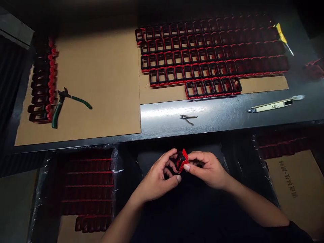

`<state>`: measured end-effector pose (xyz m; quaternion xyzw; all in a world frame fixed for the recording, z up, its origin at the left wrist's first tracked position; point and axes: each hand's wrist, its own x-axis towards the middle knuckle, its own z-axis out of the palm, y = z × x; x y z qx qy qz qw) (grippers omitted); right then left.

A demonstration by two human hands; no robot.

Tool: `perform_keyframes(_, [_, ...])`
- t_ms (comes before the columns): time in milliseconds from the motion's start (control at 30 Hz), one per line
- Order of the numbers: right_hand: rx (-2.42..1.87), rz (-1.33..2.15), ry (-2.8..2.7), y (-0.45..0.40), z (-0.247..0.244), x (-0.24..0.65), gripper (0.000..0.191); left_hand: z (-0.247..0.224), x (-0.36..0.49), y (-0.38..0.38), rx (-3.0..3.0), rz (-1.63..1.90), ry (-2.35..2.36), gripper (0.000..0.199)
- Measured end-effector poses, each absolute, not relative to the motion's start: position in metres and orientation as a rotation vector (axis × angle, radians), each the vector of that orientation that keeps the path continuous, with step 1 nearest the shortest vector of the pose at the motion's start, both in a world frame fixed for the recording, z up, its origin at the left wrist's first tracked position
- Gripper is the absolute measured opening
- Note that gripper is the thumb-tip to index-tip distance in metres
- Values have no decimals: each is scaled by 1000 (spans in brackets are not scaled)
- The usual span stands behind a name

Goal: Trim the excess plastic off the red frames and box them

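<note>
Between my two hands, in front of the bench edge, is a small red-and-black plastic frame (181,161), held tilted. My right hand (206,167) pinches its red side between thumb and fingers. My left hand (162,173) curls its fingers around the black side, with the thumb lower down; part of that grip is hidden. Nearest to the hands on the bench lies a small pair of metal nail clippers (187,118).
Rows of similar frames (187,57) stand on cardboard at the back; another column (42,91) is at left. Green-handled cutters (58,109), a craft knife (273,106) and a yellow-handled tool (280,33) lie on the bench. Plastic-lined boxes hold more frames (88,179) below left and cardboard (296,182) below right.
</note>
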<state>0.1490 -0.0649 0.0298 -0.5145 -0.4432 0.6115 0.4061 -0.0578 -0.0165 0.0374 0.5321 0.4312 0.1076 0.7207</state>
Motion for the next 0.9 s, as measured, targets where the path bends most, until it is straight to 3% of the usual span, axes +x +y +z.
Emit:
perform_keyframes(100, [-1307, 1410, -1292, -67, 30, 148, 14, 45, -56, -16, 1167, 184, 1046, 59])
perform_keyframes(467, [-1175, 1182, -1495, -67, 28, 147, 22, 57, -46, -19, 1327, 182, 1217, 52])
perform_keyframes(900, [-1160, 907, -1665, -63, 24, 146, 18, 56, -38, -21, 1482, 409, 1168, 63])
